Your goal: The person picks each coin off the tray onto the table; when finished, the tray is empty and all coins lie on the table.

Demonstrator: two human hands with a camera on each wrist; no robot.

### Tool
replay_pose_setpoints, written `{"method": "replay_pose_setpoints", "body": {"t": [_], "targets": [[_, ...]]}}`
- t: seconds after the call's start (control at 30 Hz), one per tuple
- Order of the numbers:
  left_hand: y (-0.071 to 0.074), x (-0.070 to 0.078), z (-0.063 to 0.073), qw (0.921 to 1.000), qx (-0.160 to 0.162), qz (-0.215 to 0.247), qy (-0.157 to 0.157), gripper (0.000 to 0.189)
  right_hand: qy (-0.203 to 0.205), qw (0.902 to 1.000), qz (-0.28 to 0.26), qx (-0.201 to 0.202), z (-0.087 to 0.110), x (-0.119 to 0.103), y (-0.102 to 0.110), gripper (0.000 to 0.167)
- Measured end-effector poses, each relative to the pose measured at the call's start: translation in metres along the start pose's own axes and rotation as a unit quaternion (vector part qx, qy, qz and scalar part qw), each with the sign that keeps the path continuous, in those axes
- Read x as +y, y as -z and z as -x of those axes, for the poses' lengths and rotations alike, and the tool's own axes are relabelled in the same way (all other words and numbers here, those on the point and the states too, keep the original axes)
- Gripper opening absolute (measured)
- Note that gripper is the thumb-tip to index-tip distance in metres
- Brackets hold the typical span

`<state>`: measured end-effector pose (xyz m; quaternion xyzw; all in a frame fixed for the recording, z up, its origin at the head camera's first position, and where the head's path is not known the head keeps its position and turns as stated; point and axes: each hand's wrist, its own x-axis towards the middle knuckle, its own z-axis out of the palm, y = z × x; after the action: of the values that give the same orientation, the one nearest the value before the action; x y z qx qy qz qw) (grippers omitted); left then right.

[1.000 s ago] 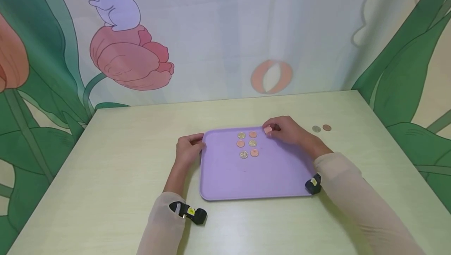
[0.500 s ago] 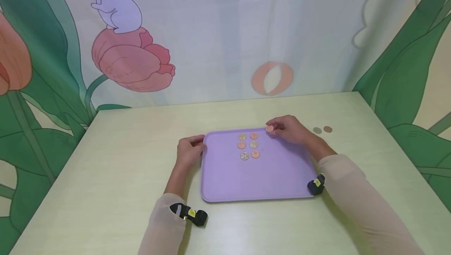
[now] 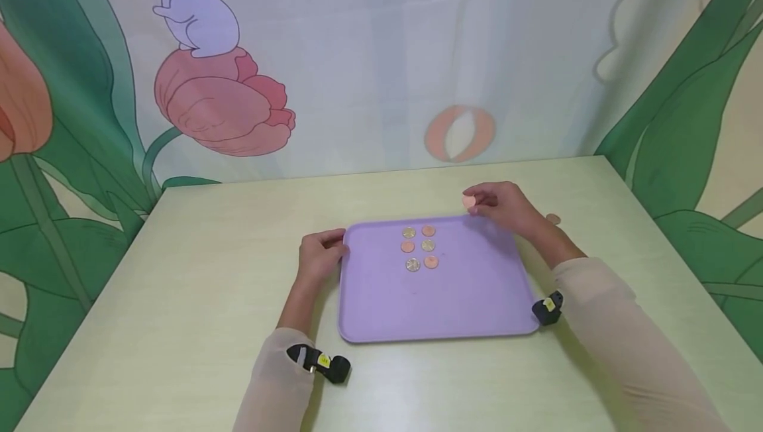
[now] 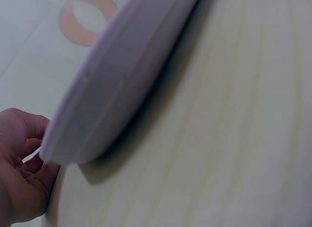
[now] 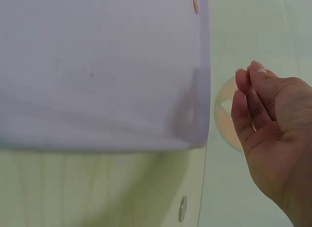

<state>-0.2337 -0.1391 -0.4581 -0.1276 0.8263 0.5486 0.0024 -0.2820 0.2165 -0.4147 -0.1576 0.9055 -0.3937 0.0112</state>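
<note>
In the head view, my right hand (image 3: 503,205) is just past the far edge of the purple tray (image 3: 477,306), pinching a copper-coloured coin (image 3: 469,201) between thumb and fingers. From the right wrist view, the same hand (image 5: 275,110) hides that coin. My left hand (image 3: 318,260) grips the tray's rim near its far left corner; the left wrist view has its fingers (image 4: 34,124) right at the rim. On the tray, silver and copper coins alternate in two short columns, among them a silver coin (image 3: 412,265) and a copper coin (image 3: 431,262).
Another copper coin (image 3: 553,218) lies on the pale wooden table (image 3: 197,299) beyond my right wrist. Near it, a silver coin (image 5: 183,209) shows in the right wrist view. A printed curtain (image 3: 369,74) hangs behind the table's far edge.
My right hand has moved right and away from me with the copper coin, from over the tray's far rim to past it. It now hides the silver coin on the table. My left hand stays put.
</note>
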Motion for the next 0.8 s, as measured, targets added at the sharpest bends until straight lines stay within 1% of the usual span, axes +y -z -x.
{"method": "replay_pose_setpoints", "body": {"t": [0.17,0.33,0.5,0.8], "targets": [[0.000,0.000,0.001,1.0000,-0.001,0.002,-0.006,0.039,-0.004,0.9998,0.000,0.017,0.005,0.005,0.011,0.036],[0.000,-0.001,0.000,0.9999,-0.003,0.004,-0.011,0.038,-0.016,0.9996,-0.004,0.022,0.012,0.013,0.019,0.036],[-0.001,-0.002,0.000,0.9999,-0.006,0.005,-0.008,0.039,-0.036,0.9989,0.006,0.030,0.020,0.022,0.027,0.038],[0.000,0.000,0.001,0.9999,-0.004,0.007,-0.007,0.037,-0.056,0.9970,0.014,0.051,0.038,0.039,0.046,0.040]]}}
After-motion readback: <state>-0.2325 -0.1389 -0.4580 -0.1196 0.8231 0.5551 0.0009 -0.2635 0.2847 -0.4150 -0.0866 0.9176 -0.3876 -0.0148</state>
